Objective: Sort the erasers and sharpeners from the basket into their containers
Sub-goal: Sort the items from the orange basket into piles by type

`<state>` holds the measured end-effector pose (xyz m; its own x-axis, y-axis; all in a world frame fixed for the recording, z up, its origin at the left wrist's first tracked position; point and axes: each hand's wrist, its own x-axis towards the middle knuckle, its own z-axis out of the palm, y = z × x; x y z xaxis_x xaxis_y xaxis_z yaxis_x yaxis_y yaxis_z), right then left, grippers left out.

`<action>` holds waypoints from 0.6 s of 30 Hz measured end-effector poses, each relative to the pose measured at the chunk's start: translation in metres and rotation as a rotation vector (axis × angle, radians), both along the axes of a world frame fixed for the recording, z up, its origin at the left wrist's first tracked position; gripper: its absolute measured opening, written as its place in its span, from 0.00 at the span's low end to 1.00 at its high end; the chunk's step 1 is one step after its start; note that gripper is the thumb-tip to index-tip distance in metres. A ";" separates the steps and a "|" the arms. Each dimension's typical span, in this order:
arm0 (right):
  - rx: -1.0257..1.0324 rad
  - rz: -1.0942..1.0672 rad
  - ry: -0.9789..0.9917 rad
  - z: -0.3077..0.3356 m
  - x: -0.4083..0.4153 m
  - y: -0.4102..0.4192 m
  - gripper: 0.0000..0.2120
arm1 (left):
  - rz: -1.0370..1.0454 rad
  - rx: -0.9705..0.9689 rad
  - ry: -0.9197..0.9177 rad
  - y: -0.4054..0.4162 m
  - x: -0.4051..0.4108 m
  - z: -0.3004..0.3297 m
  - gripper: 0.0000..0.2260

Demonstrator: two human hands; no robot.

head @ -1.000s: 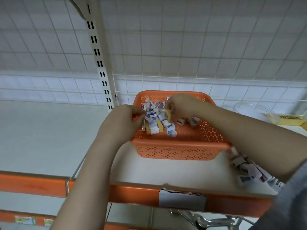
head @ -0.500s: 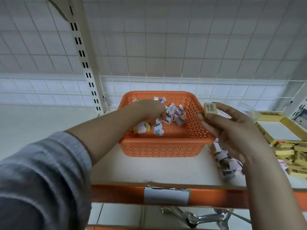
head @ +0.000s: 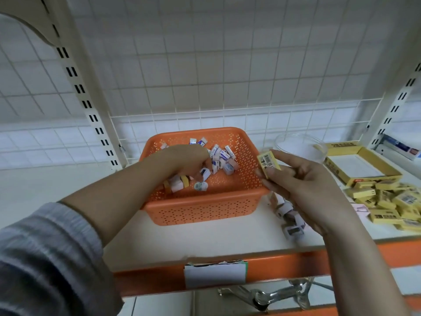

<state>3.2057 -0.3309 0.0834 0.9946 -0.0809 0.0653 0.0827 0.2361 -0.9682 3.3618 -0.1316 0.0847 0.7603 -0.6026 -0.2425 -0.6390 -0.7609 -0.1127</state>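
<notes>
Held apart, the right hand (head: 303, 185) pinches a yellow eraser (head: 268, 162) beside the orange basket (head: 205, 208), while small boxes (head: 222, 159) inside are fingered by the curled left hand (head: 182, 163)

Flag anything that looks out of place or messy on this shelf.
Two loose heaps sit on the bare shelf rather than in containers: yellow boxed items piled beside the open yellow box, which looks empty, and white-wrapped pieces under the right hand. The clear tub also looks empty.
</notes>
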 end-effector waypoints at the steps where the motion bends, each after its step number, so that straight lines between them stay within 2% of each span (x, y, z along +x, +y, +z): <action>1: -0.045 -0.012 -0.014 -0.001 -0.001 -0.001 0.13 | 0.014 -0.062 -0.012 0.001 -0.004 0.006 0.18; 5: -0.203 -0.098 -0.037 -0.004 -0.002 -0.002 0.10 | 0.044 -0.364 -0.113 0.003 -0.031 0.030 0.17; 11: -0.253 -0.305 -0.043 -0.012 -0.007 -0.010 0.07 | 0.124 -0.846 -0.131 -0.006 -0.063 0.028 0.18; 18: -0.301 -0.523 -0.046 -0.023 -0.029 -0.060 0.05 | 0.093 -1.055 -0.193 -0.051 -0.086 0.020 0.18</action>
